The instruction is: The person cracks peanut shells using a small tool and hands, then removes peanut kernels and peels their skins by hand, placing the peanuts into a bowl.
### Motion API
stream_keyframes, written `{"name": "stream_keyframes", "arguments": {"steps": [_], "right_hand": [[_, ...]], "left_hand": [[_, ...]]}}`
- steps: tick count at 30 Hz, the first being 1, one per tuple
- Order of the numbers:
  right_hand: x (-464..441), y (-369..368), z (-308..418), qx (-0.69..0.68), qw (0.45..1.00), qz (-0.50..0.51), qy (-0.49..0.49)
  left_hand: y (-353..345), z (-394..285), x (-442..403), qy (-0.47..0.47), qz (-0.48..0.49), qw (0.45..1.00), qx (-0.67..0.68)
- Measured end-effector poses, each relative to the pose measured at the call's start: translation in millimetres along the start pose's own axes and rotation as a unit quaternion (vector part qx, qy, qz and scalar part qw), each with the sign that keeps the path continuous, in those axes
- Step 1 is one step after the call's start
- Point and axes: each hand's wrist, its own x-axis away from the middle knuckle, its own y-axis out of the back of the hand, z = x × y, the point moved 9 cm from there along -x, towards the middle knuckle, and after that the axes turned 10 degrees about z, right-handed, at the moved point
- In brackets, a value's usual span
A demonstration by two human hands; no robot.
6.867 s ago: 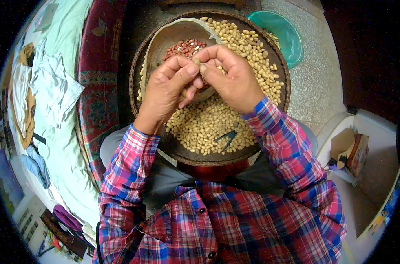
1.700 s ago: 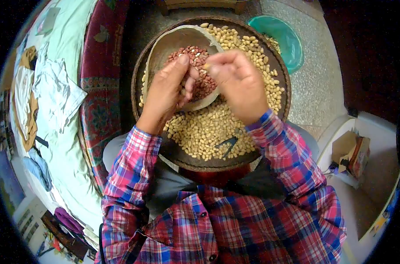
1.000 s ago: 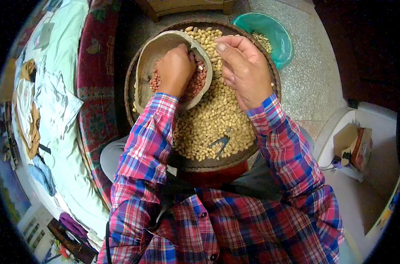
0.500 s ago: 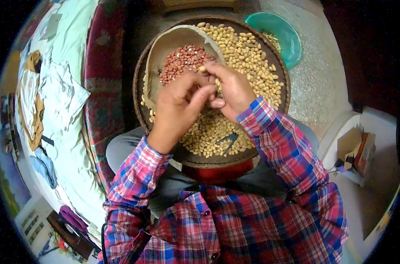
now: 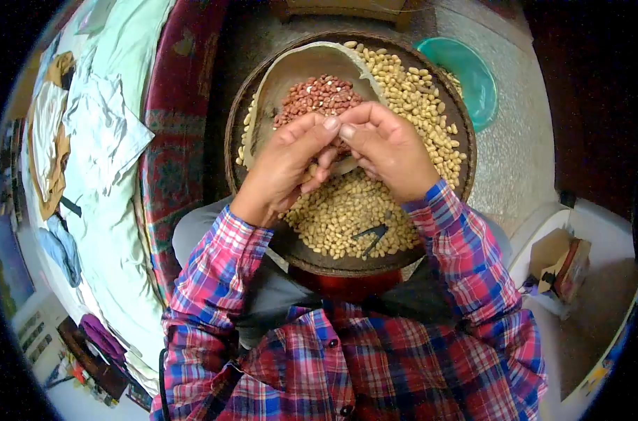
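Observation:
My left hand [image 5: 291,161] and my right hand [image 5: 392,151] meet fingertip to fingertip over the near rim of a pale bowl [image 5: 270,84]. Thumbs and forefingers of both are pinched together; whatever lies between them is hidden. A tan unshelled peanut shows partly among the curled lower fingers of my left hand. Red shelled peanuts [image 5: 319,96] lie in the bowl. Around it, unshelled peanuts [image 5: 340,217] cover much of a round dark woven tray [image 5: 471,151]. A small black V-shaped tool [image 5: 371,235] rests on the peanuts near the front.
Behind the tray at the right stands a green basin [image 5: 473,81] with some shells or peanuts in it. On the left is a bed [image 5: 112,210] with clothes on it. A white container [image 5: 606,231] holding a cardboard box [image 5: 554,252] is at the right.
Since the bowl visit one second ago, my left hand has come back out and now meets my right hand. Half a second ago the fingers were looser, with a pale peanut at my right fingertips.

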Motion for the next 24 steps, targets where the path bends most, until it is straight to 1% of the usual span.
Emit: {"name": "stream_keyframes", "arguments": {"steps": [2,6,7,8,9,11,12,16,18,19,21,22,24], "right_hand": [[0.8,1.4,4.0,-0.013,1.0,0.001,0.019],[-0.2,3.3,10.2,0.009,0.999,0.003,0.036],[-2.0,1.9,7.1,-0.022,0.999,0.022,0.031],[-2.9,-0.6,4.7,-0.054,0.997,0.041,0.027],[-2.9,-3.9,3.8,-0.054,0.997,0.039,0.026],[-3.2,-11.3,7.4,-0.121,0.99,0.024,0.066],[-4.7,-11.9,8.0,-0.085,0.992,0.027,0.089],[-4.7,-5.9,1.5,-0.129,0.99,0.01,0.052],[-3.9,0.9,-4.7,-0.17,0.984,-0.008,0.046],[-3.8,0.9,-3.8,-0.17,0.984,-0.008,0.047],[-1.6,6.7,3.0,-0.155,0.985,-0.042,0.065],[-1.7,7.8,3.8,-0.155,0.985,-0.042,0.065],[-1.3,11.0,11.5,-0.128,0.986,-0.043,0.098]], "left_hand": [[-1.6,-0.9,-2.1,-0.01,0.009,1.0,0.025],[-2.3,-0.1,-5.9,-0.038,0.019,0.997,0.067],[-4.5,0.7,-6.1,-0.037,0.02,0.997,0.067],[-9.5,0.2,-6.2,-0.046,0.033,0.994,0.098],[-12.9,-0.7,-6.2,-0.055,0.045,0.989,0.129],[-10.9,2.1,-7.5,-0.06,0.047,0.988,0.136],[-10.1,2.6,-7.9,-0.067,0.048,0.986,0.144],[-10.6,1.4,-8.9,-0.06,0.058,0.985,0.151],[-8.1,-2.2,-8.5,-0.067,0.047,0.992,0.096],[-7.2,-3.0,-7.7,-0.067,0.047,0.992,0.095],[-4.9,-5.3,-5.7,-0.074,0.046,0.99,0.109],[-5.0,-5.8,-5.8,-0.074,0.047,0.99,0.108],[-2.7,-6.6,-5.8,-0.074,0.035,0.992,0.101]]}}
